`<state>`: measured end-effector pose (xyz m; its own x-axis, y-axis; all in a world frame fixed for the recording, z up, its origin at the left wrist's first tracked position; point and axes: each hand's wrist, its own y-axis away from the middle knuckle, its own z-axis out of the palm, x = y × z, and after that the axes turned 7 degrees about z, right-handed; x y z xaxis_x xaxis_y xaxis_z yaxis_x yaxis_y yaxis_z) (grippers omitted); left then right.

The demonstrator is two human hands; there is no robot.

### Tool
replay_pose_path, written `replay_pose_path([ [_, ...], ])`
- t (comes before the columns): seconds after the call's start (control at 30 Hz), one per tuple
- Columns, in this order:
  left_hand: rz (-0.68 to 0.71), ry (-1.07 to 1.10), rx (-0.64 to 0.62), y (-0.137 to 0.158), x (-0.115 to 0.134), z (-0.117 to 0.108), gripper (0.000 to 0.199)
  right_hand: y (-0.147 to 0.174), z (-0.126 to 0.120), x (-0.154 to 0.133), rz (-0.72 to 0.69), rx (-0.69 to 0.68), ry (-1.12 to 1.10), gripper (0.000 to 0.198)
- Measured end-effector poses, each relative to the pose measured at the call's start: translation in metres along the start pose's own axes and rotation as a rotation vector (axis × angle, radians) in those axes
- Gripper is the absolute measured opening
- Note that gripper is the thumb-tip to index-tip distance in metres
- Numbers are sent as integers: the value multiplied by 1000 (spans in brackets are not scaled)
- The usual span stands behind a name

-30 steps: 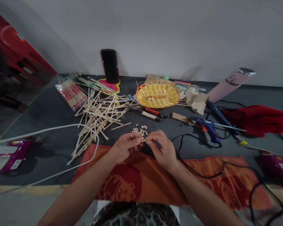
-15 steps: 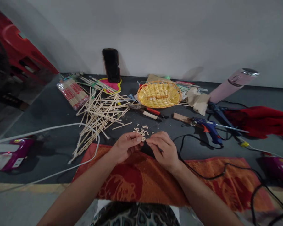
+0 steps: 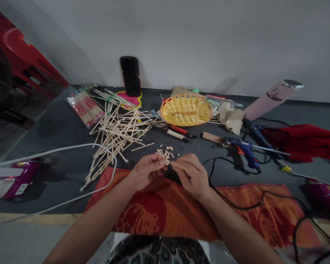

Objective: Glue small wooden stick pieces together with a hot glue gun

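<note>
My left hand [image 3: 150, 169] is closed, thumb against fingers, on a small cluster of cut wooden stick pieces [image 3: 167, 162] showing at its fingertips. Close by on the right, my right hand [image 3: 191, 175] is pinched, its fingertips almost touching that cluster; whatever it holds is too small to make out. Just beyond the hands, several loose short stick pieces [image 3: 169, 149] lie scattered on the dark tabletop [image 3: 143, 151]. Under my forearms spreads an orange and red towel [image 3: 178, 209].
Long wooden sticks [image 3: 118, 128] are heaped at left. Pliers [image 3: 178, 135] lie before a yellow woven basket [image 3: 191, 110]. A blue glue gun [image 3: 246, 150] with a trailing black cord [image 3: 213, 172] rests right, near a pink flask [image 3: 269, 101]. A phone [image 3: 130, 76] leans on the wall.
Almost nothing differs. My right fingertips have shifted very slightly, and the view has moved a touch; my left hand keeps its hold on the stick pieces.
</note>
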<state>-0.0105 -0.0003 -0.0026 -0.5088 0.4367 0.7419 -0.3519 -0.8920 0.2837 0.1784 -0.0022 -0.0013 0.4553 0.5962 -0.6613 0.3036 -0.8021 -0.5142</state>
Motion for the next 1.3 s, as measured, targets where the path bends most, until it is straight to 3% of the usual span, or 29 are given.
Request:
replay_pose_path([
  [0.4, 10, 18, -6, -1, -1, -3, 16, 0, 1, 3, -65, -7, 6, 41],
  [0.83, 5, 5, 4, -1, 0, -2, 17, 2, 2, 3, -53, -28, 3, 39],
  [1.1, -28, 22, -27, 0, -3, -3, 20, 0, 1, -3, 170, 17, -128, 45],
  [1.3, -69, 32, -60, 2, -7, -3, 23, 0, 4, -5, 172, -66, -149, 31],
])
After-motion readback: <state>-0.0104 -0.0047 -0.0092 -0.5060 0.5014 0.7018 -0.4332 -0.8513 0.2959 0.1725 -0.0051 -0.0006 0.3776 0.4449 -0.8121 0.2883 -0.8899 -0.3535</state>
